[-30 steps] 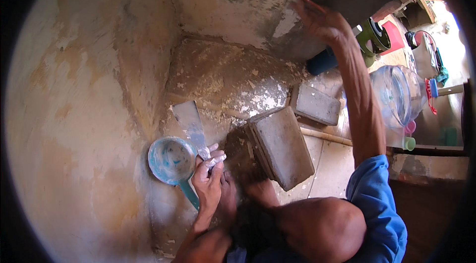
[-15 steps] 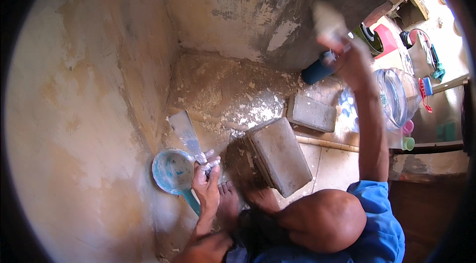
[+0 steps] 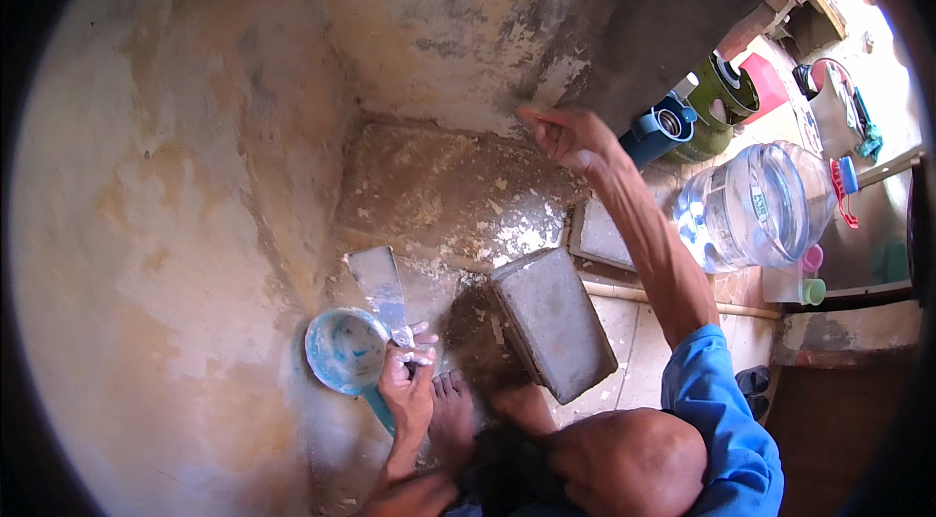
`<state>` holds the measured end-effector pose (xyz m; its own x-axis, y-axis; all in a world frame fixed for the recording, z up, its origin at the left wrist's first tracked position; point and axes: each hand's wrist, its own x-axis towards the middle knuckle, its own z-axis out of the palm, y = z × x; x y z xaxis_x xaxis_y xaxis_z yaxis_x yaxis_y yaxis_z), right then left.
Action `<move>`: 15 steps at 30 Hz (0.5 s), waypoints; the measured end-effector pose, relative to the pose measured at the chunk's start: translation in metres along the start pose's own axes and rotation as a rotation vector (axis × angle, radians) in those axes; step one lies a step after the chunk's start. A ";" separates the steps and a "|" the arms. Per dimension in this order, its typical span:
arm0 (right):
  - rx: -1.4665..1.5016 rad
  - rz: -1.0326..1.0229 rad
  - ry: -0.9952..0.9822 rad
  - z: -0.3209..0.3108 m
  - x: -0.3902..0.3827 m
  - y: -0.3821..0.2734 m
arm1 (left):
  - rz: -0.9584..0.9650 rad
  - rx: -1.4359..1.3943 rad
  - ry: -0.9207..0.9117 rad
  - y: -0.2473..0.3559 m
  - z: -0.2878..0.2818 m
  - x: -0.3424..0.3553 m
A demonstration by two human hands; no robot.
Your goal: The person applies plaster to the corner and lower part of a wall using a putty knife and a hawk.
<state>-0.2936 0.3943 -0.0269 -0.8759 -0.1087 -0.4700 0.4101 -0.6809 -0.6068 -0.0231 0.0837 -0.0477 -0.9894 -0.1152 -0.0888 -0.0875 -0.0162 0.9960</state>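
My left hand (image 3: 408,388) is closed round the handle of a putty knife (image 3: 378,275), its wide grey blade pointing away from me. White paste coats the fingers. Beside that hand rests a light-blue dipper (image 3: 348,349) with whitish paste smeared inside; its handle runs under my wrist. My right hand (image 3: 573,139) is stretched out to the foot of the far wall (image 3: 458,59), fingers curled and the foremost one close to the plaster. Whatever it grips is hidden from this angle.
A grey block (image 3: 556,317) lies before my knee, a second block (image 3: 600,232) behind it. Pale flakes (image 3: 517,236) litter the floor. To the right are a large clear water bottle (image 3: 756,205), a blue container (image 3: 663,127) and a green gas cylinder (image 3: 721,108).
My right hand has come down and left from the dark wall part to the wall's foot; the pale-bladed tool seen in it no longer shows. My left hand keeps the putty knife.
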 end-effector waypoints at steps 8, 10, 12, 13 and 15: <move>0.003 0.101 0.196 -0.014 -0.017 0.026 | -0.002 -0.011 0.002 0.007 0.004 0.003; 0.047 0.114 0.161 -0.016 -0.004 0.021 | -0.032 -0.059 -0.004 0.006 0.005 0.001; 0.082 0.051 0.034 -0.016 0.002 -0.008 | -0.047 -0.075 -0.003 0.005 0.001 0.000; 0.124 0.095 -0.217 -0.026 -0.003 -0.036 | -0.043 -0.084 -0.005 0.006 0.001 -0.001; 0.050 -0.166 0.080 0.042 -0.049 -0.045 | -0.060 -0.061 0.023 0.005 -0.004 -0.004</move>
<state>-0.2800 0.3995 0.0499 -0.9066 0.0650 -0.4170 0.2468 -0.7200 -0.6487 -0.0190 0.0804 -0.0426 -0.9797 -0.1346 -0.1487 -0.1381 -0.0844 0.9868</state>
